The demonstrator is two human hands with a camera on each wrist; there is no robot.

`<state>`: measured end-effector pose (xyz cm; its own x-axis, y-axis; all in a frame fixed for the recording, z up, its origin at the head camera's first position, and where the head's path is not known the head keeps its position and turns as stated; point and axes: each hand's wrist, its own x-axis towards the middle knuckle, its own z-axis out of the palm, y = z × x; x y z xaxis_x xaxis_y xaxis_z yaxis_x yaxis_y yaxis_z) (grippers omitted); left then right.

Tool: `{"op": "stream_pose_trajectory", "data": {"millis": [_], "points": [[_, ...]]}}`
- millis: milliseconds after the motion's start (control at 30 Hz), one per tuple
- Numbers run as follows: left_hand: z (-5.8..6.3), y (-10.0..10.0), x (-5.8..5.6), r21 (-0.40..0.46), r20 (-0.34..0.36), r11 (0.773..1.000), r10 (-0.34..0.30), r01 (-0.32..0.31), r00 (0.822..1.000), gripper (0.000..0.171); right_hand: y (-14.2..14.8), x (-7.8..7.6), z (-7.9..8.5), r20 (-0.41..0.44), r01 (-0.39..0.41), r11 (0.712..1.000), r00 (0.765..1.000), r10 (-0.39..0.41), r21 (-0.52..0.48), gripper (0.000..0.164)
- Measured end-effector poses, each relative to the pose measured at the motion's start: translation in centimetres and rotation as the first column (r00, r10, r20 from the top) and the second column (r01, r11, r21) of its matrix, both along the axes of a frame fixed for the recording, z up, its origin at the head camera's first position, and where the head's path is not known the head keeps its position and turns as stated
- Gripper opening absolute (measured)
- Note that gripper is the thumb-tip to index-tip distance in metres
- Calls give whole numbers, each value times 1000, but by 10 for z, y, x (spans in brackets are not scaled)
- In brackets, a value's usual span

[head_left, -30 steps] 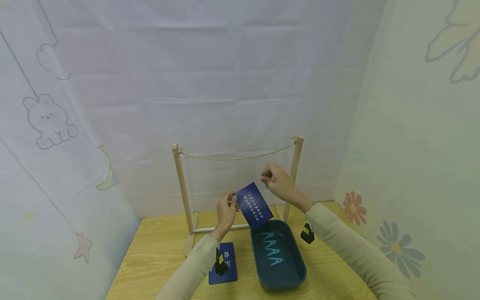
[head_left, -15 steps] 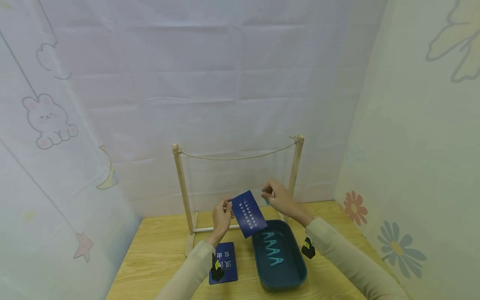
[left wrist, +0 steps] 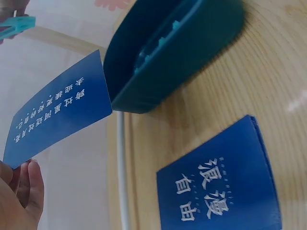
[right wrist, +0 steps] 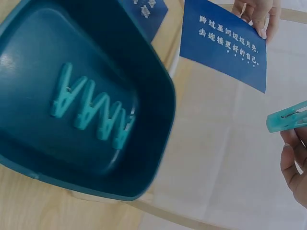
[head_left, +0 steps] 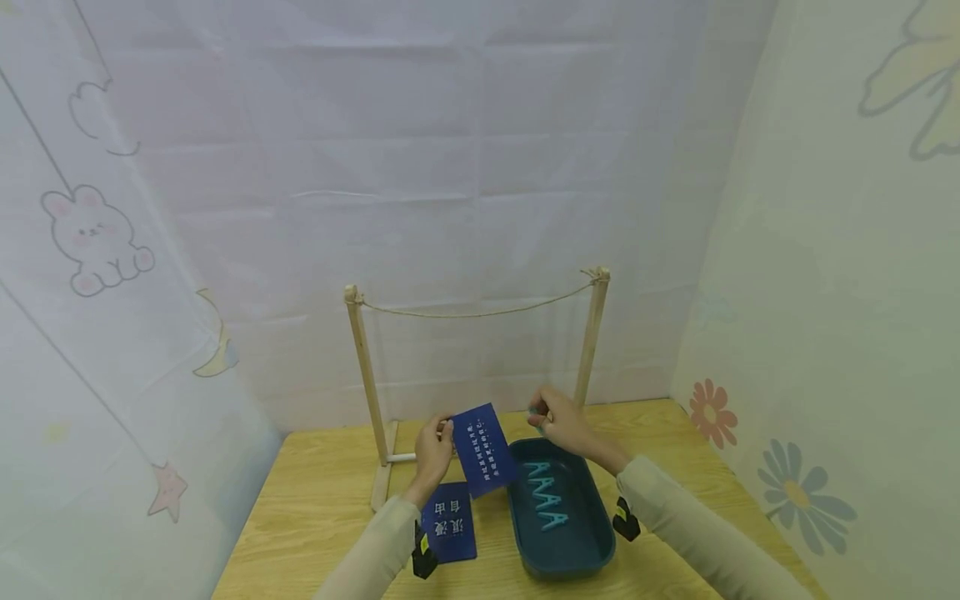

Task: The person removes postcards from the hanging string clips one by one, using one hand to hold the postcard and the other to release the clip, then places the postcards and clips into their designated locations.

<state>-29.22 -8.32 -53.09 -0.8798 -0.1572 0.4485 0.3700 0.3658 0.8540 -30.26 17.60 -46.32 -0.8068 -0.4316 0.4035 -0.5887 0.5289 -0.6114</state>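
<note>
My left hand (head_left: 433,455) pinches a dark blue card (head_left: 483,450) with white printed characters by one corner, holding it tilted above the table. In the right wrist view a teal clothespin (right wrist: 287,119) sticks out from the fingers of my right hand (head_left: 561,421), which pinches it just right of the card, apart from it. Below that hand stands a dark teal basin (head_left: 566,557), and several more clothespins (right wrist: 86,104) lie in a row inside it. A stack of blue cards (left wrist: 218,184) rests on the table under the held card.
Behind the hands stands a wooden frame (head_left: 365,379) with a thin rope (head_left: 480,316) sagging between its two posts. A white bar (left wrist: 123,172) runs along its base. The wood-grain table (head_left: 300,500) meets patterned wall sheets at the back and the right.
Both hands have come down and nearer. The card has moved left and lower in the left hand, partly over the stack. The right hand has lowered toward the basin's far end with its clothespin.
</note>
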Motion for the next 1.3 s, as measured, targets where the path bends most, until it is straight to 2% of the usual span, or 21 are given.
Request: {"op": "stream_pose_trajectory", "data": {"millis": [100,200,333,433,533,700,900,1033,1300], "points": [[-4,-3,2,-16,12,1000,12,-12,1000,17,3,2,-8,-9,-37,999,999,38,14,15],[-7,-5,4,-5,24,1000,5,-5,1000,17,4,7,-15,40,-79,997,996,78,14,16],[-11,-8,6,-14,33,1000,13,-13,999,18,6,14,-25,99,-88,995,992,84,38,14],[-15,-9,7,-26,37,999,24,-23,999,17,6,18,-33,94,-94,992,992,87,80,14],[-18,-11,8,-39,24,999,36,-35,999,16,7,22,-41,99,-133,985,988,122,108,15],[-23,-14,11,-73,11,995,67,-66,998,16,10,27,-53,139,-196,965,975,173,176,15],[-30,-19,13,-73,77,996,62,-56,995,19,16,30,-65,156,-241,934,966,205,263,25],[-35,-22,16,-101,108,993,70,-59,992,18,19,35,-71,173,-286,912,954,244,293,28],[-52,-27,24,-211,73,972,120,-102,990,16,24,47,-87,207,-299,894,949,239,334,29]]}}
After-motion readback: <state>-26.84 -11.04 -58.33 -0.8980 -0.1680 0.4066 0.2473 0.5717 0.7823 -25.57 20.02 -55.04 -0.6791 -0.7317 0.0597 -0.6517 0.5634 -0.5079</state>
